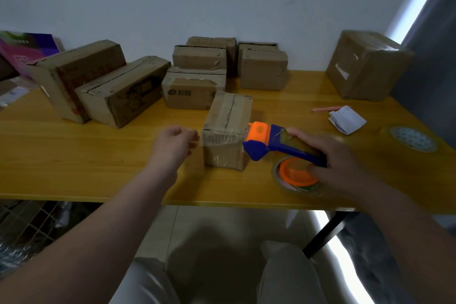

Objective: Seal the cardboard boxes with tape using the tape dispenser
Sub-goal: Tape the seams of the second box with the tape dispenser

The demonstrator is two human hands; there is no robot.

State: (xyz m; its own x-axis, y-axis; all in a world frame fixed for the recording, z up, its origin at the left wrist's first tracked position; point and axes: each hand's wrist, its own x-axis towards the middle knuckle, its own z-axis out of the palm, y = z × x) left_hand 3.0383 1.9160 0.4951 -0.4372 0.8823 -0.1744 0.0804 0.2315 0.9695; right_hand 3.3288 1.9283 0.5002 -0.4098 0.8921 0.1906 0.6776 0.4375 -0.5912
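A small cardboard box stands near the front middle of the yellow table, its top seam running away from me. My right hand grips the blue and orange tape dispenser, whose orange head sits at the box's near right edge. A strip of clear tape stretches from the dispenser leftward across the box's front face. My left hand pinches the free end of that strip just left of the box. The tape roll hangs under the dispenser, close to the table.
Several more cardboard boxes stand along the back of the table, two long ones at the left and a big one at the right. Folded white paper, a pink stick and a spare tape roll lie at the right.
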